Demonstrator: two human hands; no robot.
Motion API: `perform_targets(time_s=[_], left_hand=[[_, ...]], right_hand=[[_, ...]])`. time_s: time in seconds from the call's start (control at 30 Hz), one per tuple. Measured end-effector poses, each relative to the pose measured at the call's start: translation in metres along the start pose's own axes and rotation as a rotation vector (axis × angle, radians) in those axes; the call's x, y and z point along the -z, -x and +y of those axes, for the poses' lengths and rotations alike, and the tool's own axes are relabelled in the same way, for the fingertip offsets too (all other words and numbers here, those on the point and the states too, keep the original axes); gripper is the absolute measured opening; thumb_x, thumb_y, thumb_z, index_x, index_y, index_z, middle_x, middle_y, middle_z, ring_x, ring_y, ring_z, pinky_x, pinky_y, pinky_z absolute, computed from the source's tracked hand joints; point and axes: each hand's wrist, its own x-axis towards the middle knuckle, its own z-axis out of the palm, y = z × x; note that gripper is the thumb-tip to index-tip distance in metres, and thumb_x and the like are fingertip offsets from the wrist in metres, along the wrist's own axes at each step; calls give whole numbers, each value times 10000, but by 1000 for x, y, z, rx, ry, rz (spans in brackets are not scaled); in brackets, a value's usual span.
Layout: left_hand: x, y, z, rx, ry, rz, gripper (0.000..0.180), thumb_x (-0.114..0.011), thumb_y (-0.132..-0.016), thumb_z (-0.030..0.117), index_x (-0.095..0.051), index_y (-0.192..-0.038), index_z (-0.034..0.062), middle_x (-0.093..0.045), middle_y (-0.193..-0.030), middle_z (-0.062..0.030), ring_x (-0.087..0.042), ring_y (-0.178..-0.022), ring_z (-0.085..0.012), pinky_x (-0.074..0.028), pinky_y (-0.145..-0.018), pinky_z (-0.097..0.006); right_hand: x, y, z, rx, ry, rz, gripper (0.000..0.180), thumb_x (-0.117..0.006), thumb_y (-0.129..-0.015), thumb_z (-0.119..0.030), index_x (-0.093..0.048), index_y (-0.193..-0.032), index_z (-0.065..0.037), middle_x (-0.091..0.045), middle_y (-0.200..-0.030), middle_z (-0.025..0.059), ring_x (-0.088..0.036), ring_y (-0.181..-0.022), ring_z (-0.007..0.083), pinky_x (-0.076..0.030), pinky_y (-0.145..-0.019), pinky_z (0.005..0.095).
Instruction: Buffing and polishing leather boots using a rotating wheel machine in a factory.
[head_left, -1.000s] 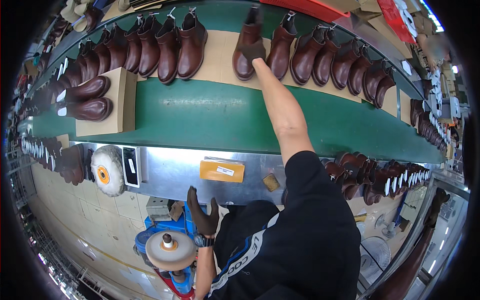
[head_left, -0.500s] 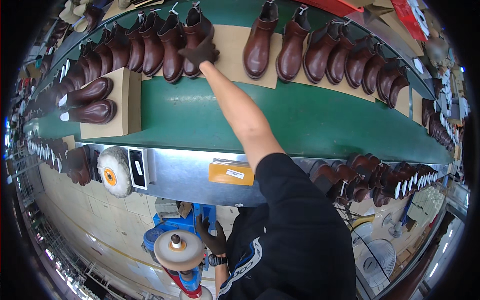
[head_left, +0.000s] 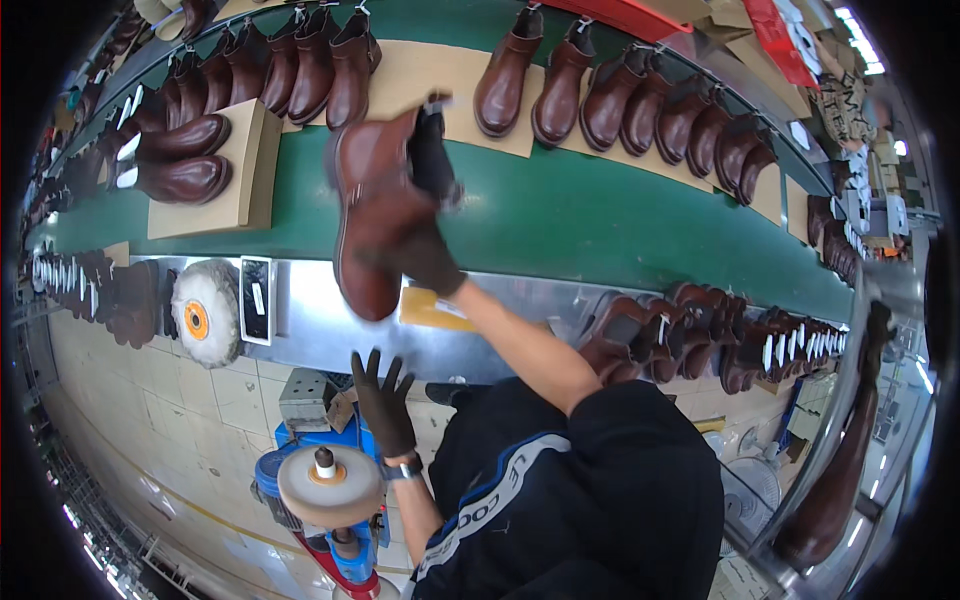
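Head view showed the gloved right hand [head_left: 420, 255] gripping a brown boot [head_left: 378, 210] in the air above the green conveyor belt's [head_left: 600, 220] near edge; the gloved left hand [head_left: 383, 400] hovered open, fingers spread, above a buffing wheel [head_left: 328, 484].

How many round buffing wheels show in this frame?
2: a fluffy white wheel at the conveyor's left edge, and a flat disc beside the left hand. Others may be hidden.
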Motion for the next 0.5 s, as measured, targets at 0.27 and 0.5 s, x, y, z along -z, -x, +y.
perform_targets(time_s=[0.27, 0.5], left_hand=[[106, 45, -65, 164, 614, -496, 788, -625, -775, 402, -251, -1381, 63, -322, -1396, -124, -329, -1274, -286, -322, -1025, -434], [159, 102, -36, 484, 344, -929, 720, -599, -760, 398, -401, -1259, -82, -516, -1212, -186, -519, -1104, -272, -400, -959, -377]], right_hand=[[2, 164, -99, -311, 4, -614, 970, -730, -685, -228, -119, -1404, -4, -311, -1366, 198, -334, -1269, 311, -291, -1040, 358], [-13, 161, -189, 37, 714, -1362, 870, -755, -543, -195, -380, -1322, -99, -412, -1259, 237, -426, -1144, 401, -353, -958, 452]])
